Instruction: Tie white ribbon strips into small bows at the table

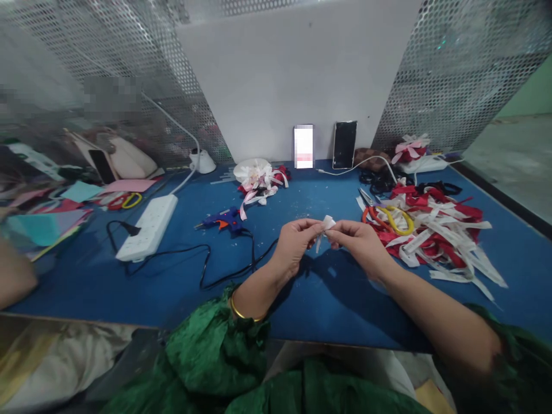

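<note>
Head view: left hand (pixel 295 244) and right hand (pixel 361 241) meet above the blue table (pixel 328 299), fingertips pinched closed on a white ribbon piece (pixel 326 225), probably to keep its fold tight. Just right, red and white ribbon strips (pixel 435 238) lie heaped loose, in no container, with scissors (pixel 390 218). A glue gun (pixel 224 219) lies to the left.

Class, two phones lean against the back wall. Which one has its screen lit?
The left phone: its screen glows white, while the right phone beside it is dark.
</note>
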A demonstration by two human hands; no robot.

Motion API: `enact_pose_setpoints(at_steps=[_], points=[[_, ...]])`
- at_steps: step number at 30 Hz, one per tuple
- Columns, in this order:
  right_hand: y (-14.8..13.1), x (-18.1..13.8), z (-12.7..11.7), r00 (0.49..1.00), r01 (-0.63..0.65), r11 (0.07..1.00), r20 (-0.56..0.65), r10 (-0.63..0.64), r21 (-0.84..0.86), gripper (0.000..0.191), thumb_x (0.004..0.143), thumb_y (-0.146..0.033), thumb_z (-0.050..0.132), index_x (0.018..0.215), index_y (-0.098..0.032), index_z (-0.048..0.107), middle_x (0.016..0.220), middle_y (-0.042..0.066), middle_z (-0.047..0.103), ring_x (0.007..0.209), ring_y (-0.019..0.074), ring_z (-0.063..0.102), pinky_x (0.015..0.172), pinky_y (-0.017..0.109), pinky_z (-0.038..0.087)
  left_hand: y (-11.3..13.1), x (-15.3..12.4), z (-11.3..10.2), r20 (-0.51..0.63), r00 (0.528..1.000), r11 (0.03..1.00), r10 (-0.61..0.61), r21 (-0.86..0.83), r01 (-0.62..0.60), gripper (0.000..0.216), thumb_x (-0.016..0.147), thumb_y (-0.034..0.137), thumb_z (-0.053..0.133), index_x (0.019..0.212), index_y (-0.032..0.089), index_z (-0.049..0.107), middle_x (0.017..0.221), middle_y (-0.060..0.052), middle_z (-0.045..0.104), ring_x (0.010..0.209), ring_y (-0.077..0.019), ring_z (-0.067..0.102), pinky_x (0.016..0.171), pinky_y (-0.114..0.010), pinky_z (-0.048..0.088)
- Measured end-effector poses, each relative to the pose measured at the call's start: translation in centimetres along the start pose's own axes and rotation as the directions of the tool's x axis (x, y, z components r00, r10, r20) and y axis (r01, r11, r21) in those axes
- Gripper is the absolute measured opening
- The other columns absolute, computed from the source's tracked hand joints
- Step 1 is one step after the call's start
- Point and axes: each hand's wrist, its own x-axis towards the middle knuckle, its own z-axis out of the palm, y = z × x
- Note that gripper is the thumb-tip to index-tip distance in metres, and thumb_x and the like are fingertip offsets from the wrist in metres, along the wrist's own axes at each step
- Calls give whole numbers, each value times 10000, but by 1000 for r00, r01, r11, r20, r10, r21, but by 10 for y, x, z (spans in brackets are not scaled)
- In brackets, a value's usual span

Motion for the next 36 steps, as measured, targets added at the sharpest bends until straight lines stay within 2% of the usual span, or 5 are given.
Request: enact_pose_setpoints(at_steps=[8,22,29,32,36], points=[[-1,0,2,995,-58,988,-73,69,140,210,684,-337,678,621,-158,589,582,-21,531,550,89,453,587,246,376,-2,-1,2,-21,1000,1000,6,-30,-7,360,633,424,735,860,148,694,623,8,576,520,-68,426,513,-212,317],[8,3,0,993,-49,975,-94,71,217,176,677,-311,672,646,-158,590,579,-30,510,554,89,416,580,252,336,-8,-3,6,-95,992,993,80,96,-71,173,629,293,734,686,133,702,610,-14,623,597,-105,507,613,-238,386],[0,3,-2,998,-42,992,-42,47,122,214,690,-359,663,745,-158,619,664,-4,566,609,109,471,608,258,361,-10,-4,5,-77,993,989,91,125,-81,176,661,302,706,672,127,686,599,-9,611,584,-102,495,599,-231,374],[-5,3,-6,993,27,999,-119,-23,31,250,692,-370,671,842,-176,622,695,-7,567,622,116,472,579,252,348,-7,-6,5,-49,989,977,140,171,-129,183,658,313,710,658,133,681,593,3,597,579,-102,483,592,-232,369],[-3,4,-10,978,98,992,-175,-110,-74,203,725,-376,638,744,-174,620,632,-8,536,579,113,429,526,250,309,-4,-7,7,12,990,981,141,136,-142,194,652,320,721,730,144,700,681,-8,642,633,-114,517,634,-238,390]])
